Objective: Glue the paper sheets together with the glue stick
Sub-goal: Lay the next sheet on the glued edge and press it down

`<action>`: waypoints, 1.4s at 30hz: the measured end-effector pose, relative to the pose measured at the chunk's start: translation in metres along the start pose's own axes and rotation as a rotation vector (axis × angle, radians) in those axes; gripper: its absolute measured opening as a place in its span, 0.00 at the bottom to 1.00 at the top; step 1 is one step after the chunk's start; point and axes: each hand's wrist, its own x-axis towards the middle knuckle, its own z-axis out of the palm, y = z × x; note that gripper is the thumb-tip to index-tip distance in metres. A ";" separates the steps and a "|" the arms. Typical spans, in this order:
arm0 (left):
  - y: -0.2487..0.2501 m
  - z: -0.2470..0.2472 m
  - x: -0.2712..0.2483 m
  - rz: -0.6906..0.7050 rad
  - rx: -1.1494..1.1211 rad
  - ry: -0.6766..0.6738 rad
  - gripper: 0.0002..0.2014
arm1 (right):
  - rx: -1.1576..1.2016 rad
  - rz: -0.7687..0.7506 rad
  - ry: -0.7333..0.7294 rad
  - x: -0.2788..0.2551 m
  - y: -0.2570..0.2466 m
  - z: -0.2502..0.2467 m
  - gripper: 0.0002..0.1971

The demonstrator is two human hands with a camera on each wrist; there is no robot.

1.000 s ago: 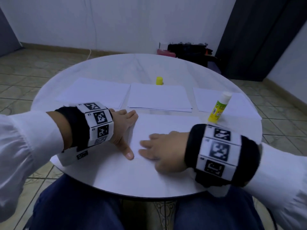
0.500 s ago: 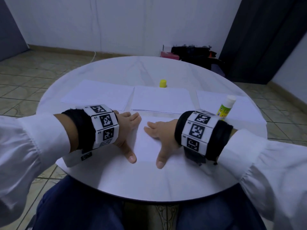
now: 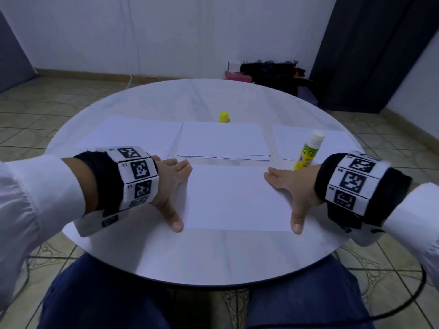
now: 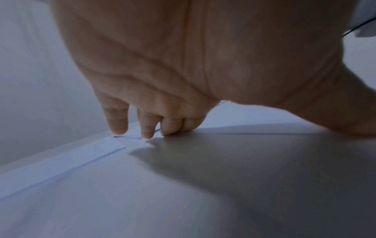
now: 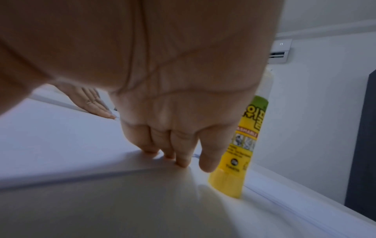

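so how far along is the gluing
Done: the glue stick stands uncapped, its yellow cap behind the middle stack. In hand: left hand and right hand press flat on the front sheet. Left: the remaining stacks.

Round table (image 3: 209, 262): smooth, faintly veined, stone-like top with a soft sheen. On it, matt white paper sheet (image 3: 235, 198); beside the sheet, glue stick (image 3: 307, 150) of glossy yellow-green plastic. Beneath the table, glazed floor tiles (image 3: 35, 110).
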 end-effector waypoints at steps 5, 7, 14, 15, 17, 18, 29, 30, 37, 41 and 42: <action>0.002 -0.003 -0.001 -0.018 0.015 -0.029 0.71 | -0.014 0.008 0.005 -0.001 0.000 -0.001 0.68; 0.005 -0.005 0.000 -0.027 0.007 -0.028 0.72 | -0.029 0.016 0.008 -0.001 -0.002 -0.001 0.68; 0.055 -0.037 0.013 0.064 -0.029 0.076 0.68 | -0.078 0.023 0.015 -0.003 -0.005 -0.002 0.67; 0.064 -0.043 0.016 0.069 -0.040 0.092 0.68 | -0.075 0.023 0.016 -0.003 -0.005 -0.002 0.67; 0.080 -0.053 0.025 0.081 -0.049 0.125 0.68 | -0.070 0.024 0.023 -0.002 -0.004 -0.003 0.68; 0.088 -0.058 0.028 0.095 -0.047 0.143 0.67 | -0.072 0.023 0.029 -0.002 -0.004 -0.003 0.68; 0.097 -0.061 0.031 0.064 -0.061 0.100 0.68 | -0.076 0.010 0.046 0.003 -0.002 0.000 0.69; 0.088 -0.058 0.028 0.052 -0.052 0.076 0.68 | -0.072 0.010 0.038 0.003 -0.002 0.000 0.69; 0.030 -0.027 0.005 -0.004 0.020 0.000 0.68 | -0.072 0.010 0.009 0.000 -0.004 -0.002 0.68; 0.007 -0.011 -0.001 -0.038 -0.002 -0.050 0.70 | -0.100 0.011 0.016 -0.003 -0.007 -0.003 0.67; 0.003 -0.008 -0.001 -0.033 -0.003 -0.053 0.71 | -0.111 0.003 0.013 -0.004 -0.009 -0.004 0.67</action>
